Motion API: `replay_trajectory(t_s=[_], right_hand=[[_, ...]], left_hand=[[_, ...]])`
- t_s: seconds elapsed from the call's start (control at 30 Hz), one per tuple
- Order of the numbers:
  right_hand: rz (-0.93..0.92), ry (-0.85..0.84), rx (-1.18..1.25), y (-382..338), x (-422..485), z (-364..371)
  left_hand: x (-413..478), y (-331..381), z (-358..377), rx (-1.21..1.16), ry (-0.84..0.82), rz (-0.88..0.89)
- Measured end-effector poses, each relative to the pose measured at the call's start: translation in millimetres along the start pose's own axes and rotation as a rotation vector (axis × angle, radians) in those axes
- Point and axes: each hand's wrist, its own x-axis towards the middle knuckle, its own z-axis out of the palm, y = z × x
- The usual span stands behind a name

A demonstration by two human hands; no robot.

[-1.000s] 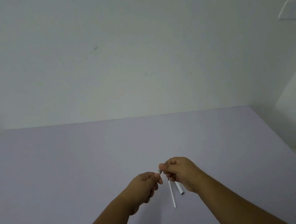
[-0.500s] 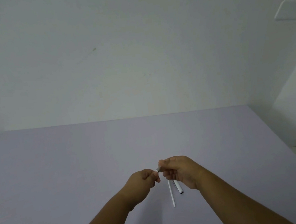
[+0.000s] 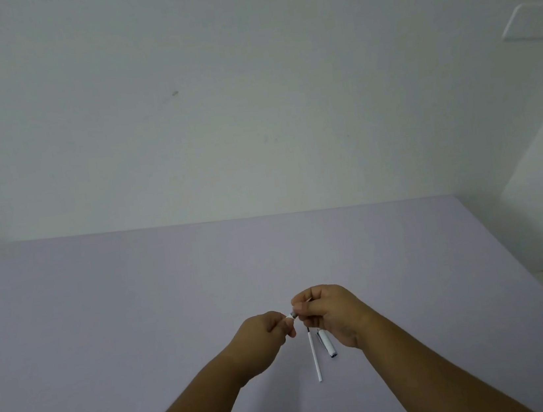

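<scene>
- Left hand: up-left of the refill, fingertips pinching the white end of the pen section. It had drawn slightly away from the right hand within the last second, which suggested the section was being unscrewed or pulled apart.
- Right hand: above the refill, curled round the section's grey end.
- Pen cap: just right of the refill on the lilac table. Both lay under the hands and were judged liable to be knocked.
- Wall plate: far up-right of the refill.

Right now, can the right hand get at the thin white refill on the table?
Probably yes: the refill lies uncovered just beside the right hand, though that hand pinches a small pen part.
</scene>
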Motion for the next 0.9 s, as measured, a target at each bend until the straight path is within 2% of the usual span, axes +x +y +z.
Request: replay_trajectory(t_s=[0.1,0.2,0.37,0.5,0.67,0.8,0.9], right_hand=[[0.009,-0.032,0.054,-0.1,0.8,-0.6],[0.072,0.018,-0.01,-0.5,1.0,0.3],[-0.015,-0.017,0.011,1.6,4.3,-2.5],[0.064,0.009,-0.014,-1.1,4.1,-1.7],[-0.012,-0.02,0.017,0.7,6.3,-4.5],[0.056,-0.005,-0.018,-3.0,5.1,-2.8],[0.018,-0.004,-0.048,-2.2,5.2,-3.6]], left_hand=[[0.7,-0.7,0.2,0.009,0.004,0.005],[2.1,0.0,0.4,0.0,0.009,0.003],[3.8,0.1,-0.3,0.039,0.005,0.011],[5.4,0.0,-0.5,0.028,0.014,0.006],[7.8,-1.0,-0.2,0.04,0.011,-0.004],[8.8,-1.6,-1.5,0.031,0.011,0.0],[9.6,-1.5,-1.1,0.048,0.01,-0.003]])
